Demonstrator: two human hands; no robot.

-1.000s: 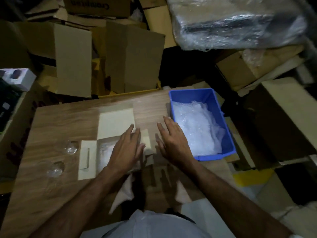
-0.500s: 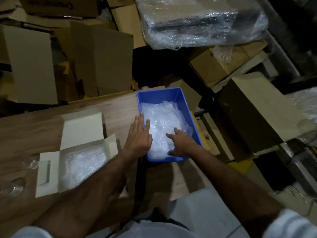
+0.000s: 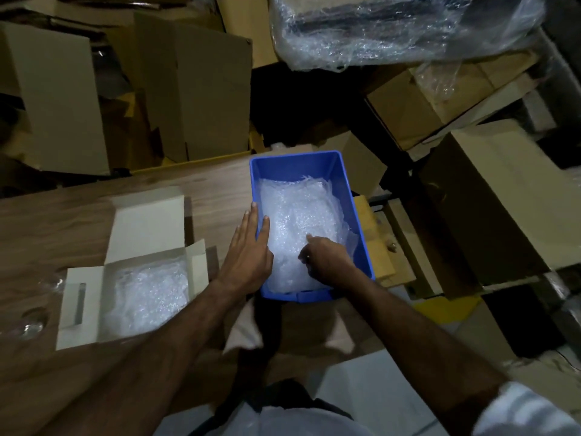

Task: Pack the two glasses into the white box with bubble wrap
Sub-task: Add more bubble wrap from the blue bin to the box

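A person leans over a wooden counter (image 3: pixel 63 215) in a dim room. A blue plastic bin (image 3: pixel 349 196) sits at the right end of the counter, and it holds a pile of bubble wrap (image 3: pixel 298 215).

The left hand (image 3: pixel 248 256) lies flat with straight fingers. It rests on the left rim of the blue plastic bin, and the fingertips reach over the rim to the edge of the bubble wrap. This hand holds nothing.

The right hand (image 3: pixel 327 259) is inside the bin, on top of the bubble wrap. Its fingers bend down into the wrap and seem to pinch some of it, but the fingertips are hard to see.

The white box (image 3: pixel 81 309) lies open on the counter, to the left of the bin and just beside the left arm. Its lid stands open at the far side and its side flaps are folded out. A sheet of bubble wrap (image 3: pixel 147 294) already lines the inside of it.

The two glasses are not in the box. One glass (image 3: pixel 31 319) stands on the counter at the left edge of the view, just left of the box. The other glass (image 3: pixel 56 281) is a little farther back, very faint and partly behind the box flap.

Brown cardboard boxes (image 3: pixel 195 89) stand piled behind the counter, and more lie on the right. A big bundle wrapped in clear plastic film (image 3: pixel 393 26) sits at the top
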